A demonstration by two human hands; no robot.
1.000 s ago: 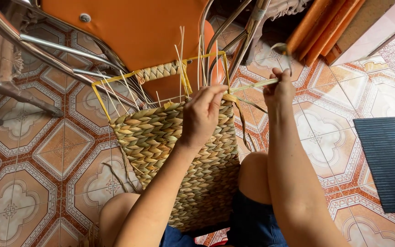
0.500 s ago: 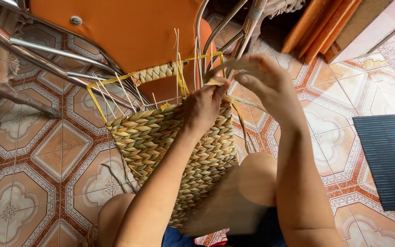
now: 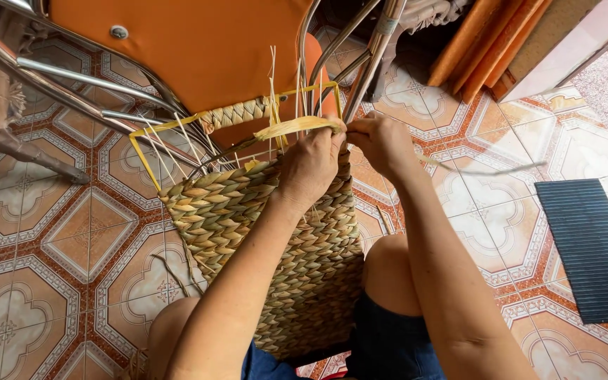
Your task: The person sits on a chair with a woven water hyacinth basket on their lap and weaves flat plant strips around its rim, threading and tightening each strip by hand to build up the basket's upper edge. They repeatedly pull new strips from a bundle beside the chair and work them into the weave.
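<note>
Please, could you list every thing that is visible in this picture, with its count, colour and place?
Woven straw basket: one, tan-green, on the lap, centre.
Yellow wire frame: one, on the basket's rim.
Pale straw strand: one, held at the rim.
Orange metal-legged chair: one, top.
Patterned floor tiles: many, brown-cream, all around.
Dark ribbed mat: one, right.
Orange folded boards: several, top right.
Left hand: gripping the strand.
Right hand: pinching the strand.
</note>
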